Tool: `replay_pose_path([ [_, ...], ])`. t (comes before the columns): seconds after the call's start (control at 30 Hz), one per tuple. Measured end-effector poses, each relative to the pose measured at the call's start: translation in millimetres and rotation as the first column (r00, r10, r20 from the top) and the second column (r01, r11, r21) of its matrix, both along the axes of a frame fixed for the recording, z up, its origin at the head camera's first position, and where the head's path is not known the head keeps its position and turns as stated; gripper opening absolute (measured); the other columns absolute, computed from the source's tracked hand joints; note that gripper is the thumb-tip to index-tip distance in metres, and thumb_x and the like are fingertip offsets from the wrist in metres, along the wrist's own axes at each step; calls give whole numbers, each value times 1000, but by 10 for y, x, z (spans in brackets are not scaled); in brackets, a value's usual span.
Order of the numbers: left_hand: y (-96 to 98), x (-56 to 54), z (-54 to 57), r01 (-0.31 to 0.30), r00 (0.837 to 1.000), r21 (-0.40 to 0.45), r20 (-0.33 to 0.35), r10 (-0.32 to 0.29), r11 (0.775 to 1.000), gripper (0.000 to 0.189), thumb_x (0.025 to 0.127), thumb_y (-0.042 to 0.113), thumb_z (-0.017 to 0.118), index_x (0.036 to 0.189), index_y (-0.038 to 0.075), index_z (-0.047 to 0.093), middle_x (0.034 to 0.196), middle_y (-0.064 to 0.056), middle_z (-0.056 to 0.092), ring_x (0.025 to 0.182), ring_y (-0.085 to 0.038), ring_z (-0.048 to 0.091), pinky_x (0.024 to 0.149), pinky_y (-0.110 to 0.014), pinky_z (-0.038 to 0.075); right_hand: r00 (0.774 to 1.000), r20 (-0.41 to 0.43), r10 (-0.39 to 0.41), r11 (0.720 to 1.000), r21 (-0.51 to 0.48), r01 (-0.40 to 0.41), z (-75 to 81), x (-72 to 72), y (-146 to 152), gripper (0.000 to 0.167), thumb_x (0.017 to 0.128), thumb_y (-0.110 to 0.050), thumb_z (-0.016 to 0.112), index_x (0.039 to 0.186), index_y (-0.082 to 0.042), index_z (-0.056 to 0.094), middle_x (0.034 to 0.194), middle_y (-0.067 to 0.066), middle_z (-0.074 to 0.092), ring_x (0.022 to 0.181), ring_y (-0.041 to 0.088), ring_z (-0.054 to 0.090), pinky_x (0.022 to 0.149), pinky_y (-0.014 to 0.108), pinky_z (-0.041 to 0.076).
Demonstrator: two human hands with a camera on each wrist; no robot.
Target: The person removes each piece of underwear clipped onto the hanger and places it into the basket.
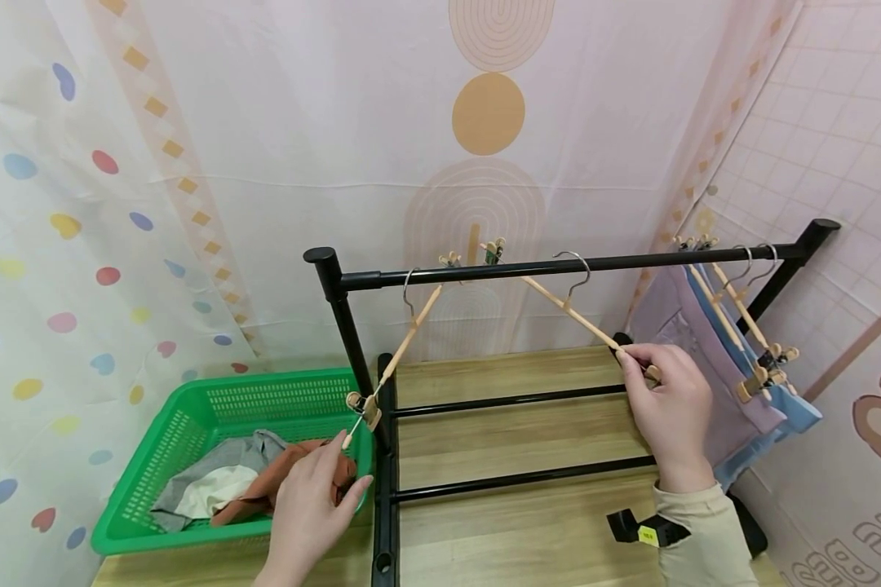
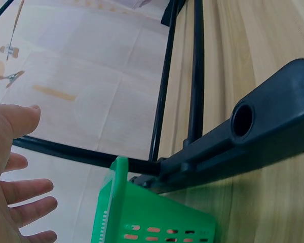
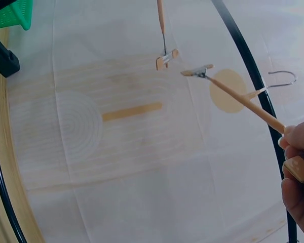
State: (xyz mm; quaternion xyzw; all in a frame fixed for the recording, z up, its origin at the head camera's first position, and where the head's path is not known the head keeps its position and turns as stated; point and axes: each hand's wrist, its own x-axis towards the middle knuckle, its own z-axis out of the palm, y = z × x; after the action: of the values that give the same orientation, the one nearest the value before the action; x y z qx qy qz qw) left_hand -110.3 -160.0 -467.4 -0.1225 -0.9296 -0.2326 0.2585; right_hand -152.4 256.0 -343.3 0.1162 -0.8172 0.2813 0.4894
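Observation:
Two wooden clip hangers hang by metal hooks on the black rack's top bar (image 1: 470,270). My right hand (image 1: 671,399) pinches the near end of the right-hand hanger (image 1: 573,314), which slants away across the bar. A clip (image 3: 299,169) of that hanger sits by my fingers in the right wrist view. The left-hand hanger (image 1: 414,330) slants down toward me, with a clip (image 1: 367,409) near its lower end. Just below that end is my left hand (image 1: 310,497), its fingertips right at the tip in the head view. Its fingers are extended and thumb spread in the left wrist view.
At left, a green basket (image 1: 110,497) holds grey, white and rust-brown cloths (image 1: 260,489). Purple and blue cloths (image 1: 719,383) hang from hangers at the rack's right end. Two black lower bars (image 1: 514,401) cross above the wood-grain surface (image 1: 514,530). A patterned curtain (image 1: 323,122) stands behind.

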Motion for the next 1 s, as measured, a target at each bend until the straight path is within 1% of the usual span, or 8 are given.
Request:
replay_pose_path([
  [0.2, 87, 9, -52, 6, 999, -27, 54, -5, 1000, 70, 81, 33, 83, 138, 3, 56, 111, -16, 66, 98, -38, 63, 77, -57, 52, 1000, 0, -16, 1000, -10, 16, -30, -56, -79, 6, 83, -1, 77, 88, 0, 74, 80, 12, 67, 69, 22, 57, 59, 24, 36],
  [0.37, 136, 16, -78, 22, 997, -33, 68, -19, 999, 71, 81, 34, 83, 140, 5, 56, 112, -16, 66, 99, -36, 63, 77, -55, 52, 1000, -17, -22, 1000, -7, 22, -26, -92, -174, 7, 82, -1, 79, 87, -2, 75, 80, 10, 67, 67, 22, 58, 59, 23, 36],
  [0.43, 149, 23, -79, 24, 997, -32, 80, -21, 999, 71, 82, 34, 83, 140, 6, 55, 115, -17, 65, 101, -37, 63, 78, -55, 52, 1000, -19, -19, 1000, -6, 19, -27, -106, -212, 9, 80, 0, 80, 87, -3, 75, 79, 9, 67, 66, 23, 59, 60, 24, 37],
  [0.6, 172, 36, -77, 28, 993, -28, 117, -25, 999, 70, 84, 36, 80, 141, 6, 54, 117, -18, 65, 103, -37, 62, 80, -56, 51, 1000, -15, -21, 1000, 7, 21, -46, -139, -301, 8, 80, 0, 79, 86, -3, 75, 78, 9, 66, 64, 22, 58, 56, 31, 40],
  [0.77, 182, 36, -93, 28, 991, -26, 130, -25, 999, 69, 84, 36, 80, 141, 5, 54, 118, -18, 64, 104, -38, 62, 80, -56, 51, 1000, -7, -10, 1000, 26, 10, -73, -166, -380, 6, 82, -1, 78, 87, -3, 75, 77, 9, 64, 60, 22, 54, 52, 38, 41],
  [0.9, 188, 37, -103, 24, 991, -26, 135, -20, 999, 69, 84, 36, 80, 141, 5, 55, 119, -17, 64, 105, -37, 62, 80, -56, 51, 1000, 2, 11, 999, 37, -11, -102, -187, -430, 5, 83, -3, 77, 88, -2, 74, 76, 10, 63, 60, 22, 54, 52, 39, 42],
  [1.0, 192, 37, -106, 22, 991, -27, 133, -18, 999, 68, 84, 36, 80, 139, 4, 56, 119, -18, 64, 104, -38, 62, 79, -56, 52, 1000, 8, 9, 999, 39, -10, -130, -206, -459, 5, 86, -6, 76, 88, -3, 74, 77, 9, 64, 61, 23, 56, 51, 39, 43],
])
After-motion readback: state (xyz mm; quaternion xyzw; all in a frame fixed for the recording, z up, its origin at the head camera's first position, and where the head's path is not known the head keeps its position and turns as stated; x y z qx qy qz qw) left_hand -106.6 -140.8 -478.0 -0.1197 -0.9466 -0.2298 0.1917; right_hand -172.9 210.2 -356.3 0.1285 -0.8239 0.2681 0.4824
